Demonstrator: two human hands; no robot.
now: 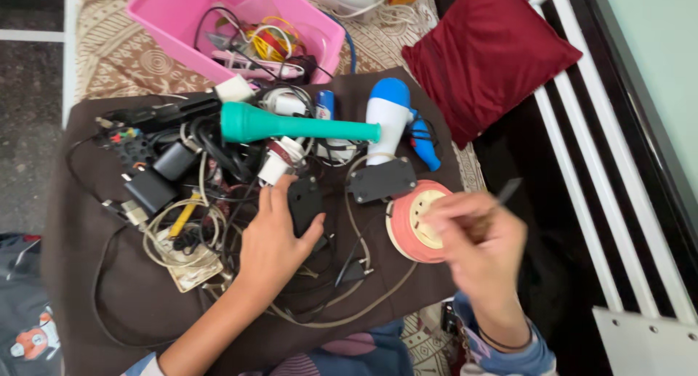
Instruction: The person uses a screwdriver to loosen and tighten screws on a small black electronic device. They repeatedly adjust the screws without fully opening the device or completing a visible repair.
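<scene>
Under my left hand (pixel 273 241): black adapter (pixel 304 204) on dark brown cloth (pixel 80 274). Near my right hand (pixel 483 245): pink-and-cream cord reel (pixel 414 227). Teal torch (pixel 291 125), blue-and-white hair dryer (pixel 392 114), pink tub (pixel 174 16), maroon cushion (pixel 487 53); beige patterned bedsheet (pixel 120 60).
</scene>
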